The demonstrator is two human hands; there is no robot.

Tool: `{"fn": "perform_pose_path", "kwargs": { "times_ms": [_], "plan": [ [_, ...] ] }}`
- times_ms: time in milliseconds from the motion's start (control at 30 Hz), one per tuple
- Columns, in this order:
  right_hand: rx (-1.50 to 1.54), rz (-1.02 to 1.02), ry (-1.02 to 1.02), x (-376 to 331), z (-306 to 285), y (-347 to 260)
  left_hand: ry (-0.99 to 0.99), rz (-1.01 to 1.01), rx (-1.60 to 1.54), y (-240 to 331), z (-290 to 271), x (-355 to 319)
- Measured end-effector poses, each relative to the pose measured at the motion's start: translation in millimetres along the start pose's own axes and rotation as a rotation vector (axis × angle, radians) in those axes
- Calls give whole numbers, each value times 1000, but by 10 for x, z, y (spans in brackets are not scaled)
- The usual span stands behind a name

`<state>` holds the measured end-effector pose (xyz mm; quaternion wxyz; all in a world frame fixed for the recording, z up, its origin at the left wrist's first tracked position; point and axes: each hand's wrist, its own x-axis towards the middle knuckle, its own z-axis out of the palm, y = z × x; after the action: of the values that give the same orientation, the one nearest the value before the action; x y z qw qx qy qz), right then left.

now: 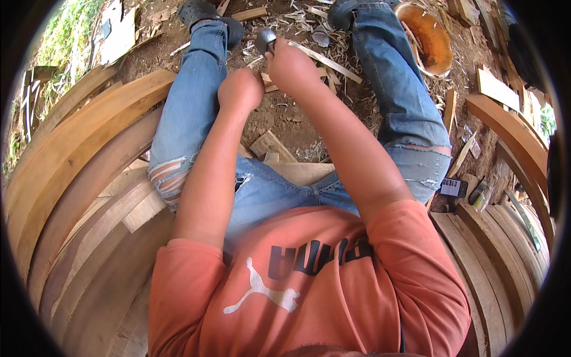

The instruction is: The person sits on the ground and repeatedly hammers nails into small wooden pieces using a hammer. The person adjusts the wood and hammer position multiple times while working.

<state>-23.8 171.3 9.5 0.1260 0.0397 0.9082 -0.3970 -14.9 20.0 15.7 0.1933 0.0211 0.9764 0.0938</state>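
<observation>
The right hand [291, 65] is curled tight, its fingers wrapped around the handle of a metal blade [265, 40] that juts out just past the knuckles. A thin wooden strip [326, 59] runs from those fingers off to the right over the wood shavings [309, 24]. The left hand [240, 89] is balled into a fist just beside and nearer the body; whether its fingers hold anything cannot be told.

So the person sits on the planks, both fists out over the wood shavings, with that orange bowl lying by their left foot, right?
Not quite: the head view shows the orange bowl by the right foot, not the left. The rest holds: the person sits on the planks, left hand and right hand out over the wood shavings.
</observation>
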Motion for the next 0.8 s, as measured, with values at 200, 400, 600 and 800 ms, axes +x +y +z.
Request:
{"fn": "perform_pose_path", "kwargs": {
  "times_ms": [200,400,600,800],
  "plan": [
    [-135,-16,-72,133,211,310,87,57,-7,43,25,103],
    [-31,46,-124,-79,180,178,10,20,12,71,-42,-69],
    [-177,57,-122,24,539,959,79,62,5,83,-1,16],
    [2,47,42,54,-104,565,3,85,-4,-34,-68,-37]
  ]
}}
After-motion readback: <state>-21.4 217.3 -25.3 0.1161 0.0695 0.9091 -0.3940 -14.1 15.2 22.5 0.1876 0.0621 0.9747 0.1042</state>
